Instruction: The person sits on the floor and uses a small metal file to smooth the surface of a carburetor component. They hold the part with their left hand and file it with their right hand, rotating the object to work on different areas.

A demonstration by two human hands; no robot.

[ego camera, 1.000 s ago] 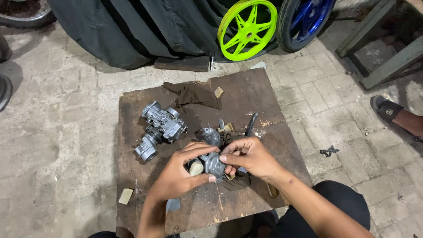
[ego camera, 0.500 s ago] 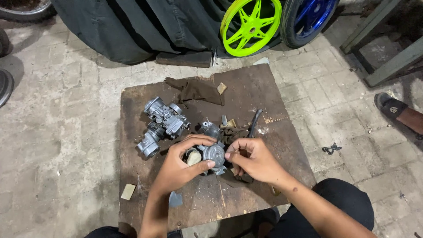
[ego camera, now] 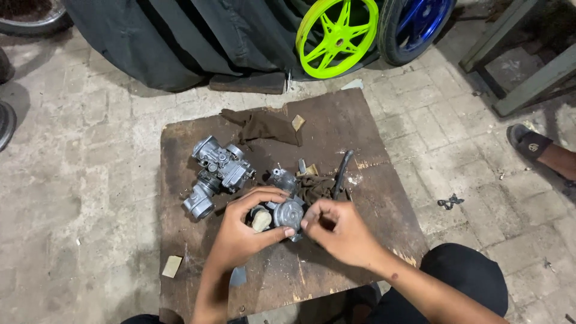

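L fingers (ego camera: 273,231): curled shut round a small grey metal carb part (ego camera: 287,213), thumb under, index over the top; grip looks firm
R fingers (ego camera: 312,221): pinched closed at the part's right edge, tips touching its round face; whether they nip a tiny screw or pin, can't tell, too small
Part pos: lifted just above the counter (ego camera: 360,120), between both hands, near the board's middle; a pale tan cap-like bit (ego camera: 261,220) sits at its left side, inside the L hand (ego camera: 240,237)
Change vs 0.5 s ago: R hand (ego camera: 345,234) has slid a bit lower and closer in, its tips now meeting the L thumb at the part; L hand wraps further over; part's round face now turned up toward the camera
Meaning: looks like fine work on the part's face is under way, both hands committed, nothing set down
Nearby: bigger silver carburettor (ego camera: 217,173) lies on the counter left of the hands, apart from them; brown rag (ego camera: 267,125) at the far side; black hose (ego camera: 341,173) and dark cloth w/ small bits just behind the hands
Further out: 1 lime-green wheel (ego camera: 337,37), 1 blue wheel (ego camera: 417,24), dark tyres on the floor; another person's sandalled foot (ego camera: 537,149) at far right
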